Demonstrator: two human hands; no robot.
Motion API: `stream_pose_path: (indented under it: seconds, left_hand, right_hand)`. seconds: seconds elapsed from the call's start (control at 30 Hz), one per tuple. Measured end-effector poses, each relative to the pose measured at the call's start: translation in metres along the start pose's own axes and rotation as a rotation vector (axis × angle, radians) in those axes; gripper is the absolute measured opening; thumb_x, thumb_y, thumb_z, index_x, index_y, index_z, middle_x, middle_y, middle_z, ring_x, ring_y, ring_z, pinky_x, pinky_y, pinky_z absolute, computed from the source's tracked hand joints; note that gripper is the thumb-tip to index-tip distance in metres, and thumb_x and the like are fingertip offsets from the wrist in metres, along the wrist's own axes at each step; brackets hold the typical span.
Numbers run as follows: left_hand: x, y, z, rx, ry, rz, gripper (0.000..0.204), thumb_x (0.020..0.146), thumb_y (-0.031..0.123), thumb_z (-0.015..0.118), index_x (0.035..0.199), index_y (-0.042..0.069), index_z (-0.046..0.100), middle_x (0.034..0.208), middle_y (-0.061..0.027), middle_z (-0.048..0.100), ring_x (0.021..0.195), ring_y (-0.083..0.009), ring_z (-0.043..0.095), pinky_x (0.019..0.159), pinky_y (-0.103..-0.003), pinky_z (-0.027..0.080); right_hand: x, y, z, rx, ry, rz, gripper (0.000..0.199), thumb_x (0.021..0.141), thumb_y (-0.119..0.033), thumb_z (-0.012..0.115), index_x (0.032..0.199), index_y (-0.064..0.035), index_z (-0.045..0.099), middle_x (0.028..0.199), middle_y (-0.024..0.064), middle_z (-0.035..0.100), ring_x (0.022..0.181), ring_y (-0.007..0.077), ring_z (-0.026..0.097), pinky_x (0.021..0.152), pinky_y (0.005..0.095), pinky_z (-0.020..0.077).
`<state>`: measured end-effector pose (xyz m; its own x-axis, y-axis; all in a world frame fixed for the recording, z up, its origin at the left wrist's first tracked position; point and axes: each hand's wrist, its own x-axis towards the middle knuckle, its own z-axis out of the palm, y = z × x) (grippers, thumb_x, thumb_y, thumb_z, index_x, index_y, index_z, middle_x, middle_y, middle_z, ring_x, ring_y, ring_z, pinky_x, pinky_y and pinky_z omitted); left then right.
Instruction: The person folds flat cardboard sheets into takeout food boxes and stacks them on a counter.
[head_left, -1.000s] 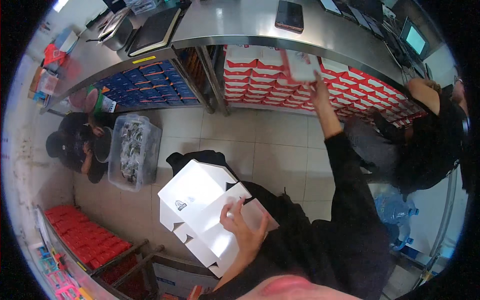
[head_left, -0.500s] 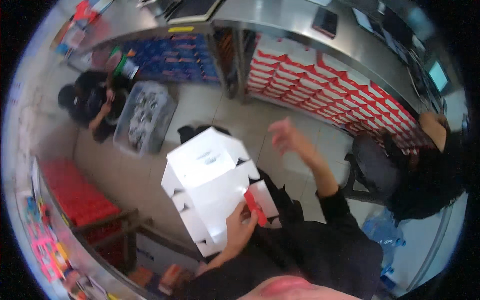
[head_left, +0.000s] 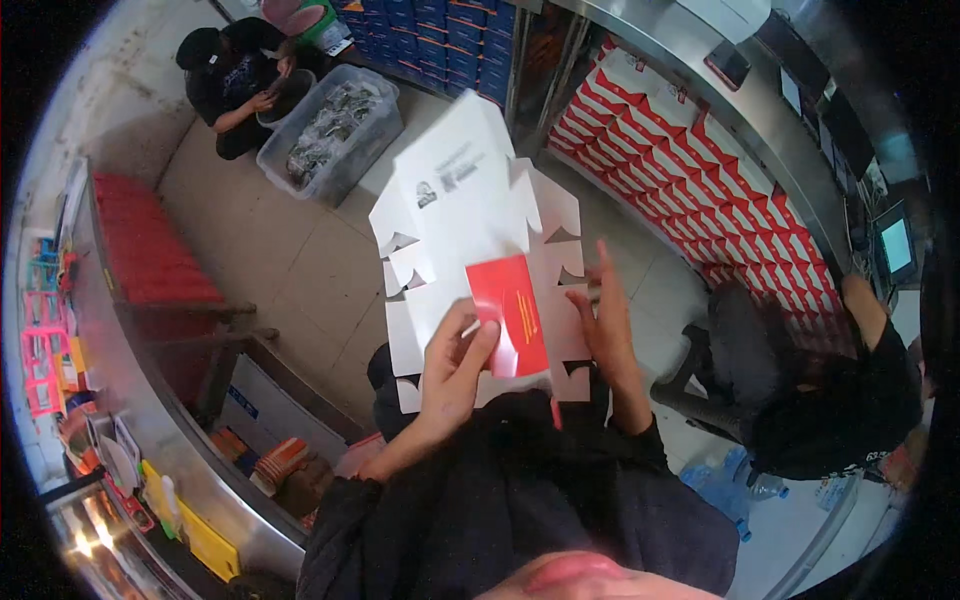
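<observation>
A white cardboard box blank point(head_left: 440, 215), with notched flaps and small dark print, lies unfolded across my lap. My left hand point(head_left: 455, 370) is closed on a flat red card point(head_left: 508, 318) with yellow print, gripping its left edge between thumb and fingers above the blank. Beside the blank's right flaps is my right hand point(head_left: 608, 335), thumb and forefinger spread. Nothing shows in it, and whether its fingertips touch the cardboard is unclear.
Rows of red-and-white boxes point(head_left: 690, 170) stand under a metal counter at right, near a crouching person point(head_left: 810, 390). Another person point(head_left: 235, 85) sits at far left by a clear plastic tub point(head_left: 350, 160). A metal-edged counter point(head_left: 190, 430) runs along the left.
The red card has turned from nearly edge-on to face-up. My right hand has come down and inward to the blank's right side. The blank sits straighter, and the view has shifted.
</observation>
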<state>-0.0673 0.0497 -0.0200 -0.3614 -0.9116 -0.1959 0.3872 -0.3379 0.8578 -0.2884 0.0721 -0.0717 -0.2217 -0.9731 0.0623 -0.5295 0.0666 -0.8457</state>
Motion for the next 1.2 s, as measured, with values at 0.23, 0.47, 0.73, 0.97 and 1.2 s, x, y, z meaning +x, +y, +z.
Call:
stream_pose_path:
  seconds: [0.23, 0.47, 0.73, 0.97, 1.2]
  left_hand:
    - [0.071, 0.008, 0.008, -0.150, -0.008, 0.042, 0.041, 0.095, 0.006, 0.057, 0.133, 0.011, 0.042, 0.119, -0.0102, 0.059, 0.092, -0.0127, 0.064, 0.070, -0.026, 0.057]
    - [0.065, -0.030, 0.031, 0.102, -0.124, 0.286, 0.030, 0.097, 0.003, 0.053, 0.127, 0.001, 0.049, 0.102, -0.0033, 0.056, 0.092, -0.0073, 0.058, 0.076, -0.022, 0.053]
    - [0.017, 0.020, 0.010, 0.597, -0.146, 0.449, 0.031, 0.090, 0.001, 0.062, 0.120, -0.003, 0.061, 0.107, -0.0148, 0.064, 0.091, -0.0212, 0.065, 0.080, -0.030, 0.051]
    - [0.005, 0.041, -0.023, 0.808, 0.299, 0.769, 0.026, 0.085, -0.001, 0.067, 0.110, -0.001, 0.063, 0.077, -0.0029, 0.057, 0.063, -0.0085, 0.045, 0.057, -0.020, 0.031]
    - [0.008, 0.039, -0.018, 0.397, 0.224, 0.733, 0.047, 0.081, -0.003, 0.068, 0.124, -0.002, 0.049, 0.067, 0.0063, 0.039, 0.061, -0.0038, 0.033, 0.059, -0.019, 0.024]
  right_hand:
    - [0.008, -0.040, 0.007, 0.050, -0.050, -0.606, 0.054, 0.096, -0.016, 0.052, 0.145, 0.0006, 0.036, 0.145, 0.0233, 0.041, 0.135, 0.0412, 0.038, 0.112, 0.0476, 0.0292]
    - [0.015, -0.052, 0.038, 0.064, 0.282, -0.382, 0.056, 0.103, -0.028, 0.037, 0.148, 0.0035, 0.027, 0.151, 0.0228, 0.031, 0.139, 0.0385, 0.032, 0.113, 0.0458, 0.0267]
    - [-0.004, -0.100, 0.033, 0.663, 0.221, -0.135, 0.091, 0.093, -0.070, 0.027, 0.153, -0.0023, 0.014, 0.147, 0.0137, 0.031, 0.116, 0.0218, 0.042, 0.096, 0.0383, 0.0343]
    - [0.042, -0.125, 0.005, 0.392, 0.132, -0.128, 0.034, 0.095, -0.017, 0.059, 0.128, -0.0093, 0.052, 0.095, 0.0020, 0.040, 0.075, 0.0100, 0.040, 0.062, 0.0194, 0.0353]
    - [0.040, -0.148, -0.003, 0.094, -0.236, -0.411, 0.029, 0.079, -0.012, 0.076, 0.105, -0.0052, 0.067, 0.083, 0.0102, 0.044, 0.069, 0.0226, 0.048, 0.060, 0.0301, 0.0411]
